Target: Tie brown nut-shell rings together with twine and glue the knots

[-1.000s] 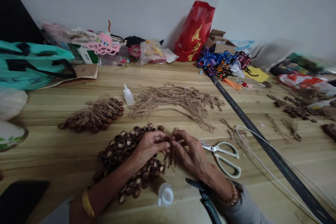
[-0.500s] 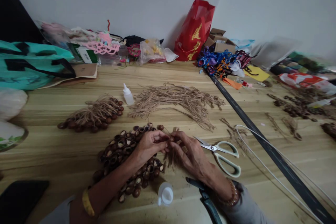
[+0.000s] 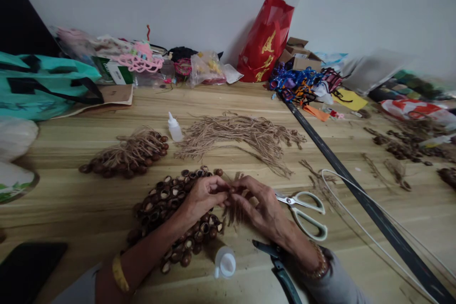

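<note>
My left hand (image 3: pixel 204 197) and my right hand (image 3: pixel 257 204) meet above the wooden table, their fingertips pinching a small brown nut shell (image 3: pixel 233 190) with strands of tan twine (image 3: pixel 232 213) hanging below it. Beneath my left hand lies a heap of cut brown nut shells (image 3: pixel 167 204). Steel scissors with pale green handles (image 3: pixel 306 213) lie just right of my right hand, and dark-handled pliers (image 3: pixel 276 259) lie under that wrist. A white bottle cap (image 3: pixel 225 262) stands near both forearms.
Farther back lie a loose bundle of twine (image 3: pixel 237 137), twine-strung nuts (image 3: pixel 124 156) and a white glue bottle (image 3: pixel 174 128). A long dark bar (image 3: pixel 370 204) and white cord (image 3: pixel 359 204) cross the right side. Bags, a cardboard box and craft materials line the wall.
My hands stay together on the nut and twine, with only small finger shifts. The view has tilted slightly.
</note>
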Available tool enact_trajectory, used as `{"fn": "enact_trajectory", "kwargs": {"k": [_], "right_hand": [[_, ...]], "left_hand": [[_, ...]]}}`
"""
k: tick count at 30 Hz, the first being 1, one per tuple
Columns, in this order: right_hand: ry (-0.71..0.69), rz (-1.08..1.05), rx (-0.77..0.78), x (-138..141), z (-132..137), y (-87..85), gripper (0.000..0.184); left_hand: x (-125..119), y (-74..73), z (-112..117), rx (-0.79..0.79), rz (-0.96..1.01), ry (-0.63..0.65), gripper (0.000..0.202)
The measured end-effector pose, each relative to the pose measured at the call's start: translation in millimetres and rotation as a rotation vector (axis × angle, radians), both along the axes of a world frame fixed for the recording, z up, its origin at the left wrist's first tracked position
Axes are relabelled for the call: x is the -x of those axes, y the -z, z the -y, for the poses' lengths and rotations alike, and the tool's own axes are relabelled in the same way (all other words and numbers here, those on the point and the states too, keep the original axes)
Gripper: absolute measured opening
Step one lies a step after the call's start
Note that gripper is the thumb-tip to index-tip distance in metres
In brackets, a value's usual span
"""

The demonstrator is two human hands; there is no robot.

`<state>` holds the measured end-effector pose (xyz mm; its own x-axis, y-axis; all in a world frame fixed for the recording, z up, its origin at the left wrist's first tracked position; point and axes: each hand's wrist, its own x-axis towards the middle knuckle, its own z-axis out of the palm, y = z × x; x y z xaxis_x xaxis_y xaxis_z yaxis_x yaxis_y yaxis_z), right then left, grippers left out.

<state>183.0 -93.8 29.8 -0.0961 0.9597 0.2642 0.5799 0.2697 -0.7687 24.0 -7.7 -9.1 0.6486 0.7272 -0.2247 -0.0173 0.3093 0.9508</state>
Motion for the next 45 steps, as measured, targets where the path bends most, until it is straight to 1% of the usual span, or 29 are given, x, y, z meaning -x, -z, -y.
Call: {"fn": "enact_trajectory", "kwargs": {"k": [2, 4, 7, 9, 12, 14, 19, 24, 27, 33, 37, 41, 45], "right_hand": [[0.045, -0.043, 0.049, -0.5, -0.7, -0.8, 0.013], [0.101, -0.087, 0.089, -0.5, -1.2, -0.8, 0.014], [0.137, -0.12, 0.083, -0.4, -1.7, 0.8, 0.008], [0.099, -0.099, 0.038, -0.2, -2.1, 1.9, 0.008], [-0.003, -0.038, -0.008, 0.1, -2.5, 1.5, 0.017], [-0.043, -0.013, -0.002, 0.0, -2.3, 0.1, 0.021], [-0.089, 0.011, 0.03, -1.5, -1.3, -1.3, 0.025], [-0.109, 0.045, 0.054, -2.9, -2.2, 1.7, 0.029], [-0.103, 0.068, 0.068, -4.8, -3.0, 2.6, 0.029], [-0.103, 0.151, 0.158, -13.0, -3.1, 6.9, 0.032], [-0.129, 0.197, 0.207, -16.9, -4.1, 8.3, 0.03], [-0.138, 0.158, 0.227, -19.6, -5.4, 6.9, 0.027], [-0.066, 0.147, 0.243, -20.8, -6.9, 8.7, 0.019]], "left_hand": [[-0.6, -0.6, 0.0, -0.002, -0.007, -0.006, 0.018], [-0.9, -2.0, 0.6, 0.011, -0.018, -0.008, 0.017], [-0.4, -4.6, 2.0, 0.028, -0.03, -0.012, 0.016], [0.3, -5.6, 2.8, 0.024, -0.025, -0.019, 0.016], [1.1, -5.7, 3.0, 0.026, 0.003, -0.023, 0.017], [1.1, -5.2, 2.5, 0.034, 0.015, -0.026, 0.017], [0.4, -3.8, 1.6, 0.043, -0.006, -0.037, 0.018], [0.1, -4.2, 3.0, 0.05, -0.006, -0.068, 0.018], [-0.2, -5.7, 3.1, 0.044, -0.018, -0.059, 0.017], [-0.2, -6.2, 2.5, 0.018, -0.028, -0.05, 0.015], [-0.5, -2.9, 2.0, 0.009, -0.025, -0.04, 0.015], [-0.6, 0.1, 0.4, -0.014, -0.035, -0.04, 0.014], [-1.0, 2.6, 1.1, -0.079, -0.073, -0.048, 0.01]]}}
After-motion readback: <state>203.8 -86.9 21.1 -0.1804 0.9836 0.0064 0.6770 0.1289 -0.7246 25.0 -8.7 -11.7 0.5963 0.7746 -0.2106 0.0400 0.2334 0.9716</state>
